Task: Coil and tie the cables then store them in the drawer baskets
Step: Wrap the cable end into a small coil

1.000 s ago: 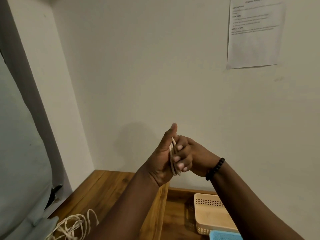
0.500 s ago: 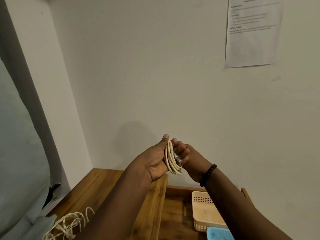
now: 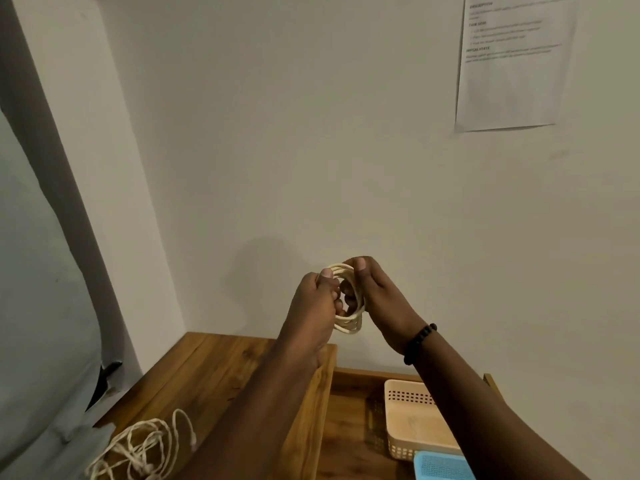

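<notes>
Pale, bare wall is filling most of what I am seeing, with a printed white paper sheet [image 3: 512,64] taped up at the top right, its text too blurred for me to read. Low in the picture a brown wooden worktop [image 3: 214,375] is running back to the wall. Both hands are raised together in front of that wall, well above the wood. I am seeing the left hand [image 3: 313,303] and the right hand [image 3: 379,303] each closed on opposite sides of a small cream-coloured coiled cable [image 3: 348,323], several loops thick, which is hanging between them in the air; the thumbs are pressing on its top and the lower loops are showing under the fingers. A black beaded bracelet [image 3: 419,342] is sitting on the right wrist.

To the right of the worktop an open wooden drawer [image 3: 349,410] is lying lower, and in it a beige perforated plastic basket [image 3: 412,420] is standing with nothing visible inside. A light blue perforated plastic basket [image 3: 441,465] is touching its near edge, cut off by the bottom of the frame. At the bottom left a loose tangle of cream cord [image 3: 145,448] is lying on the worktop, well apart from the hands. Grey-white fabric [image 3: 38,306] is covering the left edge
</notes>
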